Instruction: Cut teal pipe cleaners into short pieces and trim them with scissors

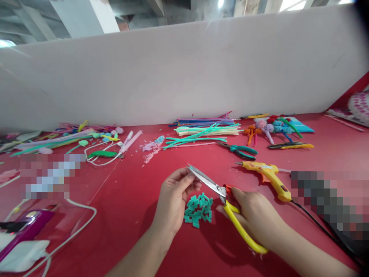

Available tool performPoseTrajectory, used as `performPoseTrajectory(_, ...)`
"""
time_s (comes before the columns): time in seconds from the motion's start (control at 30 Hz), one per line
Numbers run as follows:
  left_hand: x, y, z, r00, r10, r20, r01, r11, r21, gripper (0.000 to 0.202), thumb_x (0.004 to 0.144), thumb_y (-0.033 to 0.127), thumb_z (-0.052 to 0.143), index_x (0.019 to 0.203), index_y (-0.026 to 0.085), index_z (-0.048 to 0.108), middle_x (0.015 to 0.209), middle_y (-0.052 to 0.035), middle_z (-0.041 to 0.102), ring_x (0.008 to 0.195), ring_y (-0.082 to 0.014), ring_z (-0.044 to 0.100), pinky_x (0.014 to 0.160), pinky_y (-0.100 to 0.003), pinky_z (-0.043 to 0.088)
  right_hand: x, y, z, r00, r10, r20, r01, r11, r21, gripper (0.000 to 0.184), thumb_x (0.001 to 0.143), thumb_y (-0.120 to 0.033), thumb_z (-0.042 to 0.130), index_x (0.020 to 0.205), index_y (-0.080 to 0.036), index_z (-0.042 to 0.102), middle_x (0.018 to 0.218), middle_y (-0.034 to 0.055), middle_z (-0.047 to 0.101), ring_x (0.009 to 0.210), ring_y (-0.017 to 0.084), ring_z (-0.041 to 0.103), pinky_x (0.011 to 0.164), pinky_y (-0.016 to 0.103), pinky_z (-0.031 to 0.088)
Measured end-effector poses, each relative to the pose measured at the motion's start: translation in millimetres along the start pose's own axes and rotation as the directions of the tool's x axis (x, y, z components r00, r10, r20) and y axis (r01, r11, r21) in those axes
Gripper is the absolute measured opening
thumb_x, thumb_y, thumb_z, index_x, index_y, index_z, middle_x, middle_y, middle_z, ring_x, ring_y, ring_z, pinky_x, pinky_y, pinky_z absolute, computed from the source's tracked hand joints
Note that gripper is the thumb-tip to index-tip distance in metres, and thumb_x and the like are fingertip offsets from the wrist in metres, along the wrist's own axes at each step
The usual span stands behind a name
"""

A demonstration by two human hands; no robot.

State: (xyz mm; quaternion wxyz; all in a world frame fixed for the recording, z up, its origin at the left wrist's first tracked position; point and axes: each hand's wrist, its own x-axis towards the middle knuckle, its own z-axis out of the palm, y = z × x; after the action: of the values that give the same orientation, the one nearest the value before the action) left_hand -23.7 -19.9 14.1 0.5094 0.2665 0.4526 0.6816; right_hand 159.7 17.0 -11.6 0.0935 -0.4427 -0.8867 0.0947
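Right hand: fingers closed around the scissors' handles, over the near half of the tabletop.
Left hand: thumb and fingers pinched together on a teal bit at the blade tips.
White panel: stands upright along the tabletop's far edge.
Red tabletop: carries tools, loose stems and trimmings.
Fuzzy stems: purple, cream and green bundles, laid crosswise just inside the middle of the far edge.
Glue gun: yellow, on its side toward the right edge, nozzle pointing left, near the right hand.
Scissors: raised above the tabletop between the hands, blades slanting up toward the left hand, yellow and red showing at the handles.
Pliers: green-handled, between the stems and the glue gun, handles spread.
Cutter: yellow and dark, toward the far right corner.
Teal pieces: small heap of short cut lengths between the two hands, toward the near edge.
Teal bit: mostly hidden, just showing at the scissors' tips.
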Motion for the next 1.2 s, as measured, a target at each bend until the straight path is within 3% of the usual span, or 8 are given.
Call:
performPoseTrajectory(0.37,-1,2,0.1,1.000,-0.020,0.000,0.020,1.000,0.009,0.012,0.067,0.018,0.061,0.077,0.013,0.061,0.068,-0.0022,0.062,0.058,-0.0090,0.056,0.057,-0.019,0.046,-1,4,3,1.000,-0.001,0.003,0.000,0.999,0.032,0.033,0.077,-0.049,0.038,0.064,-0.019,0.042,0.052,0.0015,0.053,0.043,0.013,0.047,0.043,0.024,0.016)
performPoseTrajectory(0.53,0,0,1.0,0.997,-0.066,0.031,0.065,0.997,0.040,0.011,0.069,0.020,0.059,0.078,0.013,0.057,0.068,-0.0035,0.062,0.059,-0.0096,0.056,0.057,-0.020,0.045,6,7,-1,0.992,0.125,0.004,-0.124,0.980,0.154,0.034,0.074,-0.050,0.042,0.059,-0.020,0.040,0.046,-0.0024,0.044,0.041,0.010,0.038,0.043,0.022,0.017)
performPoseTrajectory(0.63,-1,-4,3.6,0.987,-0.121,0.105,0.113,0.991,0.073,0.011,0.072,0.021,0.056,0.078,0.013,0.057,0.069,-0.0037,0.061,0.060,-0.0094,0.056,0.059,-0.021,0.044,14,6,-7,0.984,0.176,0.031,-0.174,0.909,0.379,0.032,0.073,-0.048,0.044,0.061,-0.019,0.041,0.048,-0.0043,0.040,0.043,0.009,0.036,0.043,0.020,0.021)
performPoseTrajectory(0.73,-5,-10,8.0,0.954,-0.214,0.208,0.191,0.974,0.126,0.013,0.073,0.024,0.054,0.077,0.013,0.057,0.070,-0.0042,0.059,0.059,-0.0096,0.055,0.058,-0.021,0.043,20,0,-12,0.981,0.150,0.120,-0.191,0.721,0.666,0.027,0.074,-0.043,0.043,0.066,-0.018,0.045,0.050,-0.0056,0.038,0.044,0.007,0.036,0.042,0.019,0.025)
performPoseTrajectory(0.83,-9,-14,12.4,0.905,-0.310,0.292,0.261,0.945,0.196,0.015,0.074,0.026,0.052,0.078,0.012,0.057,0.069,-0.0054,0.059,0.057,-0.0099,0.054,0.055,-0.021,0.041,22,-8,-17,0.976,0.146,0.162,-0.216,0.540,0.813,0.021,0.074,-0.037,0.044,0.074,-0.016,0.048,0.048,-0.0070,0.040,0.041,0.006,0.035,0.041,0.018,0.028)
performPoseTrajectory(0.9,-11,-15,14.3,0.878,-0.343,0.333,0.271,0.931,0.245,0.017,0.075,0.027,0.051,0.079,0.011,0.057,0.069,-0.0062,0.059,0.056,-0.0103,0.053,0.054,-0.021,0.040,21,-13,-21,0.973,0.142,0.181,-0.228,0.478,0.848,0.017,0.073,-0.033,0.044,0.073,-0.016,0.049,0.045,-0.0075,0.041,0.039,0.005,0.036,0.040,0.018,0.029)
performPoseTrajectory(1.0,-12,-16,15.5,0.859,-0.372,0.352,0.264,0.911,0.318,0.018,0.075,0.028,0.051,0.078,0.012,0.057,0.070,-0.0069,0.059,0.057,-0.0115,0.054,0.056,-0.023,0.041,20,-16,-26,0.968,0.143,0.206,-0.250,0.476,0.843,0.013,0.071,-0.027,0.043,0.066,-0.016,0.046,0.040,-0.0080,0.039,0.037,0.005,0.036,0.040,0.017,0.030)
performPoseTrajectory(1.2,-13,-17,17.0,0.938,-0.263,0.225,0.136,0.877,0.461,0.012,0.069,0.026,0.057,0.072,0.014,0.057,0.061,-0.0025,0.057,0.056,-0.0119,0.054,0.054,-0.022,0.041,18,-15,-20,0.963,0.194,0.188,-0.263,0.512,0.818,0.008,0.068,-0.023,0.044,0.063,-0.017,0.044,0.042,-0.0083,0.038,0.038,0.005,0.035,0.038,0.016,0.027)
